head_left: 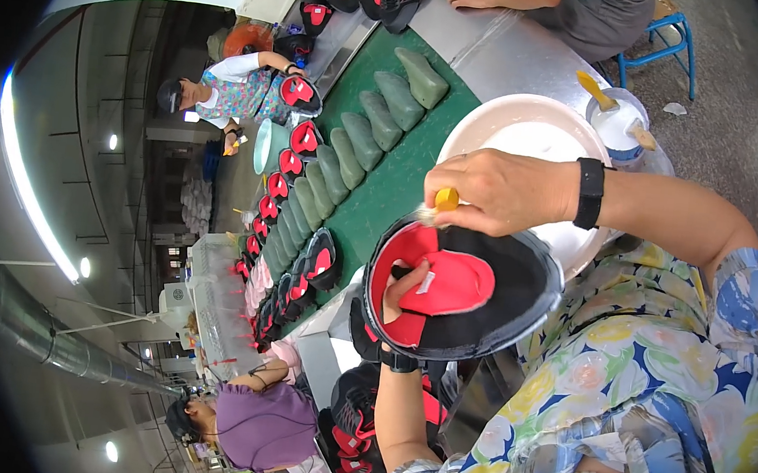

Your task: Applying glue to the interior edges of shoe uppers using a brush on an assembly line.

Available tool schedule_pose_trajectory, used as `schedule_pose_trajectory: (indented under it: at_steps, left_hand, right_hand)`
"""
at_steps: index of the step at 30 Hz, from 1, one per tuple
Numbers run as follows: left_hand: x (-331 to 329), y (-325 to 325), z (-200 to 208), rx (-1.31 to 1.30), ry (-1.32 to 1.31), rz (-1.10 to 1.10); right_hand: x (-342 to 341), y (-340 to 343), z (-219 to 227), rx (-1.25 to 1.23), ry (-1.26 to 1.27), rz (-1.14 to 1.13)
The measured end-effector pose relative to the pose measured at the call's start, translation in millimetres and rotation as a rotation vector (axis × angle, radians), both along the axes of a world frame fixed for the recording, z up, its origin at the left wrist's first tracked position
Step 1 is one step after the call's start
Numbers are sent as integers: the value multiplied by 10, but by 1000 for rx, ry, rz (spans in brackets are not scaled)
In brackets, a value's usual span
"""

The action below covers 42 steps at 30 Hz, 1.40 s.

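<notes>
My left hand holds a black shoe upper with a red lining and tongue; its fingers reach through the opening onto the red part. A small brush with a yellow handle is pinched in my right hand. Its pale bristles are at the upper's far rim, partly hidden by my fingers. Beneath my right forearm stands a wide pale basin with white liquid in it. A whitish line runs along parts of the upper's edge.
A green conveyor belt carries rows of grey-green wedge-shaped forms and red-and-black uppers. A tub with brushes stands beyond the basin. More uppers lie beside my left arm. Co-workers are along the line.
</notes>
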State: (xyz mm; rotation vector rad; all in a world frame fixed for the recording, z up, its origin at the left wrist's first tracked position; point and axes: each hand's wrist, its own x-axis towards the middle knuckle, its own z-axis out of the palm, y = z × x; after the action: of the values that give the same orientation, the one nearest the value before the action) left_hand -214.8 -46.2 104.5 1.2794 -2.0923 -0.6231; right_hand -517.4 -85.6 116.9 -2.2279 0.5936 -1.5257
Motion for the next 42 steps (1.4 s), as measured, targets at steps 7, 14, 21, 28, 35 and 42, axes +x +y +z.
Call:
schedule_pose_trajectory:
  at_steps: [7, 14, 21, 28, 35, 42]
  left_hand:
    - [-321, 87, 350, 583, 693, 269]
    - [-191, -7, 192, 86, 423, 380]
    - [134, -250, -72, 390, 840, 254]
    - [1121, -506, -466, 33, 310, 294]
    - [2487, -1320, -731, 359, 1106, 734]
    - [3404, -2472, -1503, 279, 1239, 614]
  right_hand:
    - [-157, 4, -74, 188, -154, -116]
    - [-268, 41, -123, 182, 90, -158]
    - [113, 639, -208, 354, -272, 172]
    - [-116, 151, -408, 387, -113, -137]
    - [-272, 51, -258, 603, -127, -238]
    - [-126, -148, -440, 822, -114, -300]
